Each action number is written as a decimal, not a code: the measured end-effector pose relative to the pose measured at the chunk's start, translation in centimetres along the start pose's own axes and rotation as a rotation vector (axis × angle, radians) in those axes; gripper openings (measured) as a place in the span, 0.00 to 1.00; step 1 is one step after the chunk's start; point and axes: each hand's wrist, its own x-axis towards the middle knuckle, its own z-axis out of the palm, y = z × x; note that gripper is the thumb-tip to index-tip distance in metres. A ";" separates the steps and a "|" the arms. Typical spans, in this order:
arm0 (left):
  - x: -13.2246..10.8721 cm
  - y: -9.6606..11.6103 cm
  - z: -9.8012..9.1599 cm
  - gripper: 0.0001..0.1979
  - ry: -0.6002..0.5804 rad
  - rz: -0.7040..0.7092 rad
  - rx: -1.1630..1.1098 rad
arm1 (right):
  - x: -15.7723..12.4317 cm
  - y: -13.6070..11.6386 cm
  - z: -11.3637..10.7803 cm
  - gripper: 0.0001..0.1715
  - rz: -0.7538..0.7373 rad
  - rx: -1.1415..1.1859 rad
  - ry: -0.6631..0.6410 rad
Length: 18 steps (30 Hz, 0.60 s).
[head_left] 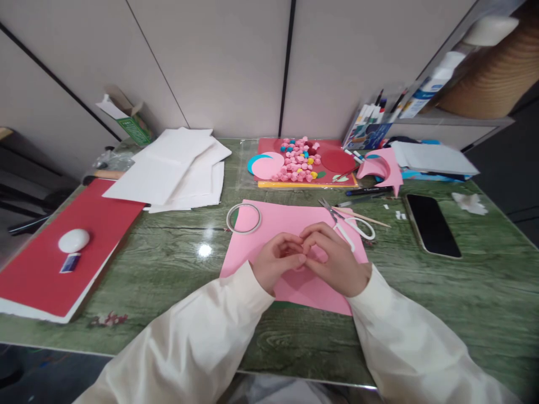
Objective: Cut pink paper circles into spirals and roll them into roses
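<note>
My left hand [278,262] and my right hand [332,258] meet fingertip to fingertip over a pink paper sheet [273,224] in the middle of the green table. Both hands are pinched together; what sits between the fingers is too small to make out. A roll of clear tape [243,218] lies on the sheet's far left corner. White-handled scissors [349,224] and a thin wooden stick [366,217] lie just right of my right hand.
A red board [42,275] with a white oval object [74,240] sits at left. White sheets [177,168] lie behind it. A tray of small pink paper pieces [300,160] and a pink paper shape [381,166] stand at the back. A black phone [433,225] lies at right.
</note>
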 end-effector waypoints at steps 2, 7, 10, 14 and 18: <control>0.0 -0.1 0.0 0.14 0.004 0.002 0.002 | 0.0 0.0 0.0 0.08 0.001 -0.002 -0.003; 0.1 -0.1 -0.3 0.14 0.075 -0.004 -0.014 | 0.1 -0.3 -0.1 0.07 -0.007 -0.006 0.000; 0.0 0.0 -0.4 0.14 0.104 0.001 -0.028 | 0.1 -0.2 -0.1 0.07 -0.011 -0.009 -0.004; 0.1 -0.1 -0.5 0.15 0.109 -0.009 -0.030 | 0.1 0.0 -0.1 0.06 -0.019 0.007 -0.012; 0.2 0.0 -0.4 0.15 0.114 0.000 0.019 | 0.1 0.2 0.0 0.10 -0.045 0.029 -0.072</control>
